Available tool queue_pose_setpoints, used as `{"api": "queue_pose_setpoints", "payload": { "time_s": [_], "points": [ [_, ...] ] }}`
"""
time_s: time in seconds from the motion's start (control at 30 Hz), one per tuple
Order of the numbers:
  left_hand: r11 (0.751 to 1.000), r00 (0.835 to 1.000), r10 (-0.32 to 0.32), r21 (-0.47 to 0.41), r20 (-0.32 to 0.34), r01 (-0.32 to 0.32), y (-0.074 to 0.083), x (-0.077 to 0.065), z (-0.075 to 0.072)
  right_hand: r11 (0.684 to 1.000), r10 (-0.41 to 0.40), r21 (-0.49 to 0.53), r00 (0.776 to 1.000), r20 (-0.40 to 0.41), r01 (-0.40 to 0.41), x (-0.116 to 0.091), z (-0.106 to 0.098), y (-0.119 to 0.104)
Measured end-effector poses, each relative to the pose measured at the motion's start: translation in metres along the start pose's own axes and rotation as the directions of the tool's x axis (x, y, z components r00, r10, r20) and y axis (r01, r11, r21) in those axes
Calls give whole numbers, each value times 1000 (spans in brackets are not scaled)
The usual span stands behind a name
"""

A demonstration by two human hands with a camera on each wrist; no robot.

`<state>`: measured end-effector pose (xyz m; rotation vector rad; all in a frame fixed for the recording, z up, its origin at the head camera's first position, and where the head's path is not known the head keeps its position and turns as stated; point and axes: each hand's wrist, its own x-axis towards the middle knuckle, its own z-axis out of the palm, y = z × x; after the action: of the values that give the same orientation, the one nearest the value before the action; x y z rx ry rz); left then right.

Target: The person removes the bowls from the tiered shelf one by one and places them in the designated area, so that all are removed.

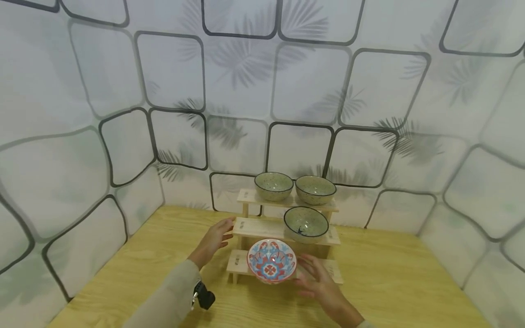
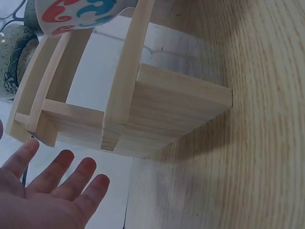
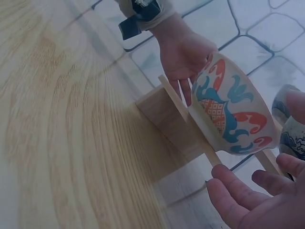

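Note:
A white bowl with a red and blue pattern (image 1: 271,262) sits on the lowest step of a three-tier wooden stand (image 1: 251,227). My right hand (image 1: 321,284) is just right of this bowl, fingers spread and slightly bent, its fingertips near the bowl's side. Nothing is between its fingers in the right wrist view. My left hand (image 1: 212,242) reaches in at the left end of the middle step, palm toward the stand. Its fingers (image 2: 85,168) are extended and apart, holding nothing. A speckled green bowl (image 1: 306,223) occupies the right part of the middle step.
Two more speckled green bowls, one left (image 1: 274,186) and one right (image 1: 316,189), stand side by side on the top step. The stand rests on a wood-grain table (image 1: 389,273). Patterned white curtains (image 1: 242,82) enclose the back and both sides.

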<state>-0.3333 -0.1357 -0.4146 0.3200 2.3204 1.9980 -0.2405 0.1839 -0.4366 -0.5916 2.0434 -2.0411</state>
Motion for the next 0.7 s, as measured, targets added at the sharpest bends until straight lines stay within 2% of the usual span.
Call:
{"api": "queue_pose_setpoints", "payload": {
  "time_s": [0.23,0.47,0.7],
  "points": [
    [996,1000,9,87,-16,-7,-1,3,3,1000,9,26,1000,23,-10,6,3,3],
    [992,1000,9,128,-20,-7,-3,6,3,999,17,39,1000,-11,-16,11,7,7],
    [985,999,-20,168,-24,24,-3,4,2,997,22,71,999,-26,-20,16,13,13]
  ]
}}
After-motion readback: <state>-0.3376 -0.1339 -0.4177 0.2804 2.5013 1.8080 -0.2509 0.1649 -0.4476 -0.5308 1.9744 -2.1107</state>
